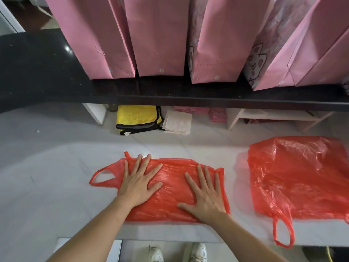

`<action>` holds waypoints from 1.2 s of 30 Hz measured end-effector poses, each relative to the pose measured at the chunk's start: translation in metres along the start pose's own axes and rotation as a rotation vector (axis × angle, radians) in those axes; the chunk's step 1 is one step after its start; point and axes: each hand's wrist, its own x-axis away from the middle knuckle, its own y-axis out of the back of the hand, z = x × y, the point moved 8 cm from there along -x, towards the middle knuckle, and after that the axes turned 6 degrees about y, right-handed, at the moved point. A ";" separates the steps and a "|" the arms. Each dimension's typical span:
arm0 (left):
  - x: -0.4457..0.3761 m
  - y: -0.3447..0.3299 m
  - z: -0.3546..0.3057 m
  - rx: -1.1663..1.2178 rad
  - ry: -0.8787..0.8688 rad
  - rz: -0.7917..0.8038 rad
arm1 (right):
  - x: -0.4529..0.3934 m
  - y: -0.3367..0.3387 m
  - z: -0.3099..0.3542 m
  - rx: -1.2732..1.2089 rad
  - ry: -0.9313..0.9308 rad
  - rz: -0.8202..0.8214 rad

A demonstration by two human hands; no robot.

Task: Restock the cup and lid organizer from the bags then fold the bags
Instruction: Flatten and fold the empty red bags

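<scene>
Lying flat on the white counter (56,167), the red plastic bag (170,186) is pressed by the left hand (138,183) and right hand (205,195), fingers spread wide, apparently smoothing it for folding.

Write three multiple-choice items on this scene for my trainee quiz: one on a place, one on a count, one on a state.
1. Where does the folded yellow cloth with black trim lie?
A. under the black shelf
B. on a red bag
C. among the pink bags

2. How many red plastic carrier bags lie on the white worktop?
A. one
B. two
C. four

3. How are the hands on the flattened red plastic bag?
A. fists
B. pinching a handle
C. flat, fingers spread

Key: 1 A, it sits below the black shelf. 2 B, the flattened one plus the crumpled red plastic bag. 3 C, left hand and right hand press palms down.
</scene>
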 end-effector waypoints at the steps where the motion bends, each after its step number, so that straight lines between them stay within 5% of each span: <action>1: 0.000 0.000 0.000 0.000 0.006 0.001 | -0.001 0.000 0.000 0.005 0.004 0.014; 12: 0.011 0.008 -0.007 -0.023 0.141 0.100 | -0.032 0.006 -0.015 0.111 0.086 0.095; 18: 0.030 0.025 -0.018 -0.167 0.200 0.150 | 0.000 0.044 0.023 -0.125 0.197 -0.343; 23: 0.051 0.029 -0.019 -0.063 0.226 0.249 | 0.046 0.032 0.051 -0.212 0.459 -0.299; 29: 0.078 0.020 -0.022 0.099 0.025 0.186 | 0.075 0.015 0.027 -0.275 0.436 -0.152; 36: 0.133 0.031 -0.040 0.216 -0.485 -0.312 | 0.104 0.016 0.008 -0.182 0.490 -0.138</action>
